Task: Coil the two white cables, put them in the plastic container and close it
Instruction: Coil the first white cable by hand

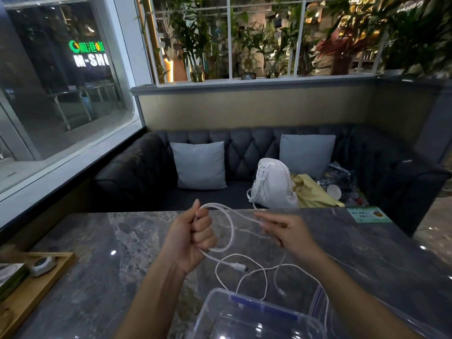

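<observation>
My left hand (pixel 193 237) is a fist above the grey marble table (pixel 102 253) and grips a thick white cable (pixel 228 225), which loops out of the fist toward the right. My right hand (pixel 285 232) pinches the same cable at its fingertips. The cable's plug (pixel 238 266) hangs low over the table. A thinner white cable (pixel 265 281) lies in loose curves on the table between my forearms. The clear plastic container (pixel 247 314) with a blue clip stands open at the near edge, and its lid (pixel 322 299) is partly visible to its right.
A wooden tray (pixel 36 287) with small items sits at the table's left edge. A green card (pixel 369 214) lies at the far right corner. Beyond the table stands a dark sofa (pixel 137 172) with two cushions, a white backpack (pixel 274 184) and a yellow cloth (pixel 315 193).
</observation>
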Demonstrator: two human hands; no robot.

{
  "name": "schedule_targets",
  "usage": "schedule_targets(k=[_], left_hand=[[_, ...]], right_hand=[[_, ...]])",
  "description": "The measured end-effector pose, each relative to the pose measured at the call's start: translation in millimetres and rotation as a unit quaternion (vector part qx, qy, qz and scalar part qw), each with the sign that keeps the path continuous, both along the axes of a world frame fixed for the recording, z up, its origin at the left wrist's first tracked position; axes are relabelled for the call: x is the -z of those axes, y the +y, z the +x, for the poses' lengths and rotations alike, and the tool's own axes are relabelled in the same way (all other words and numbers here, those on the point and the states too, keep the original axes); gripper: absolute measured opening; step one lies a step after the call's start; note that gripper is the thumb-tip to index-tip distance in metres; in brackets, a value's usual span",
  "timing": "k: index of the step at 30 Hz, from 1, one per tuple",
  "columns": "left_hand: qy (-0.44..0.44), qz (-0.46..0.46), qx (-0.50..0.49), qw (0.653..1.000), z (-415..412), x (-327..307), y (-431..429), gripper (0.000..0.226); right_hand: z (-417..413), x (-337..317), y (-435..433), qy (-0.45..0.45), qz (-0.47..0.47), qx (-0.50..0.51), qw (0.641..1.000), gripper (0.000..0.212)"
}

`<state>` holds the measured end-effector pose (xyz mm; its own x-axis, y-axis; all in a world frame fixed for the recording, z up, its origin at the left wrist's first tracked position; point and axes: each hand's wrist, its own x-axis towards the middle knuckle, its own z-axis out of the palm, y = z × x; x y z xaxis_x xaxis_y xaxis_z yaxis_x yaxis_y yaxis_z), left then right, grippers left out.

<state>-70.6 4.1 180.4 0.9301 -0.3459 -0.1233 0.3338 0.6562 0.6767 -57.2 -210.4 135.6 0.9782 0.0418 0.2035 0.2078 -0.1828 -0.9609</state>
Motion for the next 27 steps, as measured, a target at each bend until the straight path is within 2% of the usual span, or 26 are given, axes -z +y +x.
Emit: schedule_targets(k=[3,5,7,8,9,11,13,15,18,20,23,27], left_hand=[[-0.011,-0.032,-0.026,0.999,2,-2,9,0.032],[-0.025,-0.053,-0.040,0.997,3,-4,13,0.026],[-0.028,-0.072,-0.055,0.995,5,-4,17,0.034],[-0.024,-0.081,-0.059,0.995,6,-3,19,0.038],[-0.021,-0.086,-0.058,0.994,7,-2,21,0.040],[-0.019,-0.077,-0.053,0.995,7,1,21,0.041],[-0.017,-0.054,-0.047,0.997,7,4,19,0.040],[-0.013,-0.030,-0.043,0.999,7,6,18,0.034],[-0.020,0.046,-0.042,0.998,6,7,16,0.033],[-0.029,0.111,-0.046,0.992,4,7,13,0.035],[-0.029,0.155,-0.025,0.987,-1,8,8,0.038],[-0.031,0.187,0.048,0.981,-9,11,1,0.037]], right_hand=[[1,7,-8,-0.073,-0.062,0.033,0.995,0.029],[1,9,-11,-0.120,-0.112,0.052,0.985,0.038],[0,15,-15,-0.150,-0.207,0.064,0.965,0.044],[-2,16,-16,-0.150,-0.293,0.060,0.942,0.045],[-4,16,-16,-0.141,-0.400,0.051,0.904,0.045],[-9,9,-12,-0.125,-0.584,0.002,0.802,0.042],[-15,-5,-1,-0.130,-0.654,-0.077,0.741,0.032],[-21,-18,11,-0.136,-0.667,-0.138,0.720,0.023],[-33,-38,23,-0.143,-0.624,-0.203,0.741,0.018],[-42,-52,29,-0.157,-0.565,-0.228,0.777,0.015],[-50,-68,37,-0.168,-0.464,-0.263,0.829,0.015],[-48,-76,47,-0.210,-0.347,-0.228,0.885,0.014]])
